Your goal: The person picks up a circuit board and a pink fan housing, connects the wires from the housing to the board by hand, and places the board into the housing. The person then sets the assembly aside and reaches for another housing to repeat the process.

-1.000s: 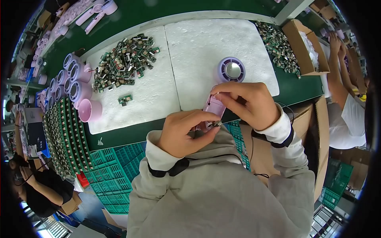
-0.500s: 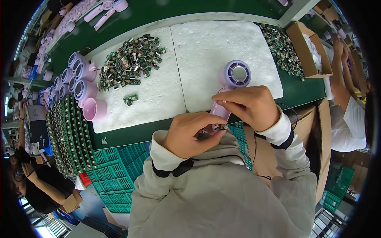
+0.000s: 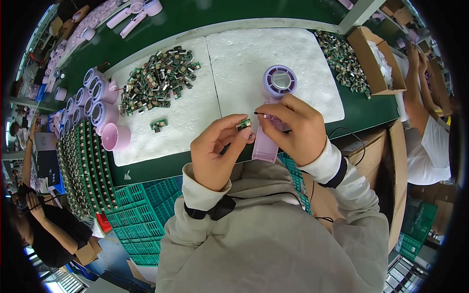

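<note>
Between the thumb and fingers of my left hand (image 3: 215, 149) is a small green circuit board (image 3: 244, 125), raised just left of a handheld fan. The fan has a round purple head (image 3: 280, 81) lying on the white foam sheet (image 3: 244, 58). Its pink handle shell (image 3: 266, 146) points toward me past the sheet's near edge. My right hand (image 3: 298, 127) lies over the handle's upper part. A tiny white piece, seemingly a connector plug (image 3: 264, 115), is pinched in its fingertips; its far side is hidden.
A heap of circuit boards (image 3: 159, 80) and one loose board (image 3: 159, 125) lie on the left foam. Purple fan heads (image 3: 103, 113), a pink cup (image 3: 116, 136) and stacked board panels (image 3: 90, 168) stand farther left. More boards (image 3: 342, 63) and a cardboard box (image 3: 373, 58) sit right.
My left hand has come up and left from the handle's lower end, bringing the circuit board into view. The fan has shifted slightly left and farther away; my right hand has moved left.
</note>
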Available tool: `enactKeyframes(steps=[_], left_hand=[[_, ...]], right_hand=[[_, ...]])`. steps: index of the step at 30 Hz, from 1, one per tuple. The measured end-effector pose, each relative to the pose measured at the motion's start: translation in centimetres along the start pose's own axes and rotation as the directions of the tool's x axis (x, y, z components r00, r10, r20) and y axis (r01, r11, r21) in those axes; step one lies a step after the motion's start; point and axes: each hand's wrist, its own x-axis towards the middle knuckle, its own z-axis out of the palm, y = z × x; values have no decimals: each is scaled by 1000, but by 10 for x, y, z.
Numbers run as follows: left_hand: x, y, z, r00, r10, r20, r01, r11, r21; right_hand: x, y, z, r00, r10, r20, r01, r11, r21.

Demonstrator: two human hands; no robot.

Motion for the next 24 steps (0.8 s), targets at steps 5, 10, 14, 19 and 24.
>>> enactKeyframes(steps=[5,10,14,19,24], left_hand=[[3,-4,5,998,55,-36,-53,997,62],[3,-5,0,993,116,27,-118,988,101],[4,-5,0,986,157,59,-164,975,153],[4,-8,-2,972,214,98,-226,963,146],[3,-8,-2,972,213,100,-224,968,113]], right_hand=[[0,8,-4,998,-62,8,61,997,49],[-2,0,-13,997,-27,66,15,984,179],[-4,0,-12,995,-88,37,80,980,185],[-4,0,-12,991,-120,57,109,980,168],[-2,1,-12,987,-156,37,148,977,156]])
